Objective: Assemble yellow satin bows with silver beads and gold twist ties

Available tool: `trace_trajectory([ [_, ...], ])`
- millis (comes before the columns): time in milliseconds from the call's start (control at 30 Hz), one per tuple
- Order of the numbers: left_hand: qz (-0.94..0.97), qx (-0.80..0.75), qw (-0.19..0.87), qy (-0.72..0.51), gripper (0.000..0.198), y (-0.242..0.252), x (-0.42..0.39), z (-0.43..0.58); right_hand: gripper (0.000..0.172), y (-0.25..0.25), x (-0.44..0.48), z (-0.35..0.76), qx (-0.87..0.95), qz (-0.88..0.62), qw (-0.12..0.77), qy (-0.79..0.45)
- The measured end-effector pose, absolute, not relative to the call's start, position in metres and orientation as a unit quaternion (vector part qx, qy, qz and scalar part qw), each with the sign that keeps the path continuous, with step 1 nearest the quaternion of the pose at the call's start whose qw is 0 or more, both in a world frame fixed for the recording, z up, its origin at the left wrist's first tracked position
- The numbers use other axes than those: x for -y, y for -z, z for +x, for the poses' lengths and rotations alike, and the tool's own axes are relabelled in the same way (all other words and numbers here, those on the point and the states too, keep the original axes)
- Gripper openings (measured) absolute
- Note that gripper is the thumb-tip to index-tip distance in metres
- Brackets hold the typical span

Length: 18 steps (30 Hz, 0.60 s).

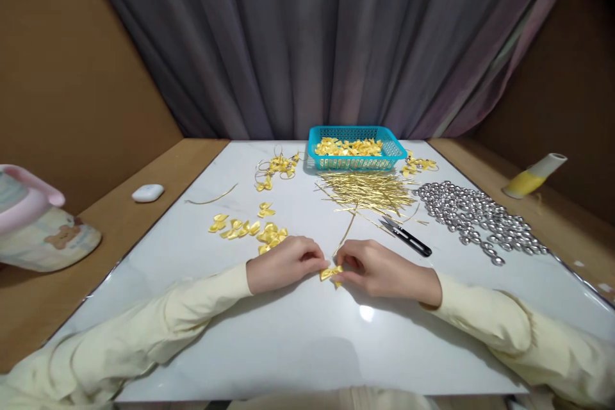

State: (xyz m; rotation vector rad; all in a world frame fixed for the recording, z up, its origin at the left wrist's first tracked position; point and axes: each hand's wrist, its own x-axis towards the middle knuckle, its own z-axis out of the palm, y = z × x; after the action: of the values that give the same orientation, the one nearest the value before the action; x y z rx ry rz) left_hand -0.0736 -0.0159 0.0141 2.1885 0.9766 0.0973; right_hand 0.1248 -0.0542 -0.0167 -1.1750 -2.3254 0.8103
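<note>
Between my two hands, low over the white table, is a small yellow ribbon bow (330, 273). My left hand (293, 261) pinches its left side between thumb and finger. The right side of the bow is in the closed fingers of my right hand (379, 268). A gold cord (346, 230) rises from between the hands and slants away up to the right; where its lower end meets the bow is hidden by fingers. Loose yellow bows (271, 236) lie just beyond my left hand.
A blue basket (398, 152) of yellow bows stands at the back, with gold cord pieces (369, 191) before it. Black thread snips (408, 237) and a heap of silver beads (473, 214) lie right. Corded bows (283, 166) rest behind. A white case (148, 193) is left.
</note>
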Motion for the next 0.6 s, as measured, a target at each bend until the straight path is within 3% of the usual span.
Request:
trace_trajectory([
  [200, 0.810, -0.406, 0.422, -0.023, 0.022, -0.020, 0.021, -0.072, 0.005, 0.021, 0.049, 0.128, 0.839, -0.400, 0.206, -0.304],
  [600, 0.907, -0.367, 0.206, -0.033, 0.021, -0.008, 0.026, -0.075, 0.010, 0.023, 0.047, 0.130, 0.839, -0.389, 0.208, -0.318],
])
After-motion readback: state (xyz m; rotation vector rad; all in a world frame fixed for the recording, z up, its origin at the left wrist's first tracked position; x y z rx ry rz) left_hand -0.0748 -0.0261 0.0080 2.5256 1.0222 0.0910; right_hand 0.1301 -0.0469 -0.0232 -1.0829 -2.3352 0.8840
